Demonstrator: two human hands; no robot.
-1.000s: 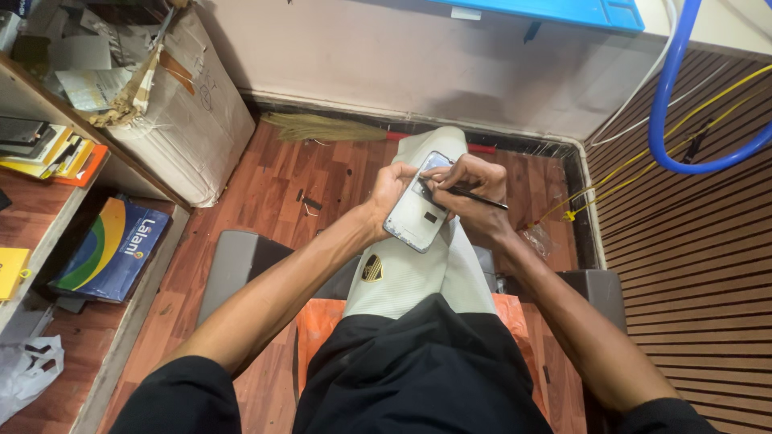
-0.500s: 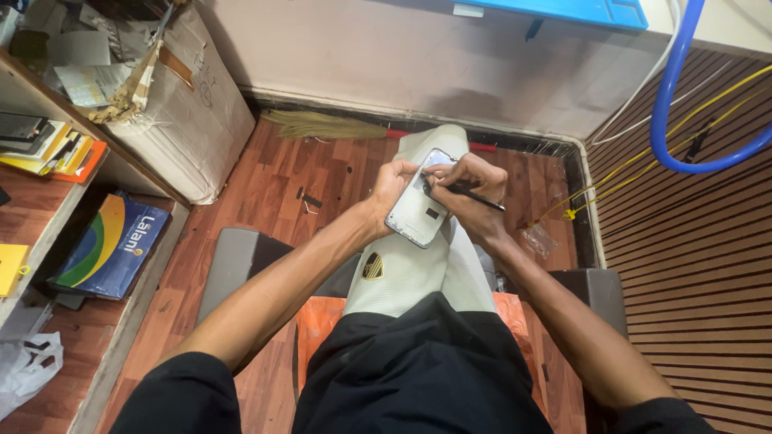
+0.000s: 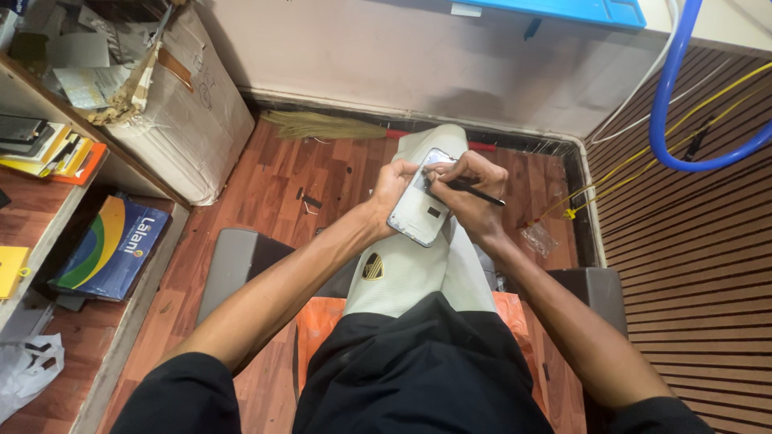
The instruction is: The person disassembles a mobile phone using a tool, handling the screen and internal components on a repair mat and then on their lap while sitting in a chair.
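Hands meet over the person's lap, seen from above by a head-worn camera. The left hand (image 3: 392, 189) grips a pale grey rectangular phone (image 3: 420, 210) by its left edge, fingers curled round it, holding it tilted with its back face up above the raised knee. The right hand (image 3: 470, 193) pinches a thin black pen-like tool (image 3: 474, 191) between thumb and fingers; its fingers arch over the phone's upper end, where the tool's tip meets the phone (the exact contact point is hidden under the fingers). The phone thus lies between the two hands, its lower half bare and in plain view.

The person sits with light grey trousers (image 3: 410, 273) and a black shirt (image 3: 418, 370) showing. Below is a reddish wooden plank floor (image 3: 273, 185). A straw broom (image 3: 322, 126) lies along the grey wall. To the left stand a wrapped cardboard box (image 3: 189, 120) and wooden shelves (image 3: 48, 217) with a blue, yellow and green box (image 3: 112, 245). A blue hose (image 3: 675, 96) loops at upper right.
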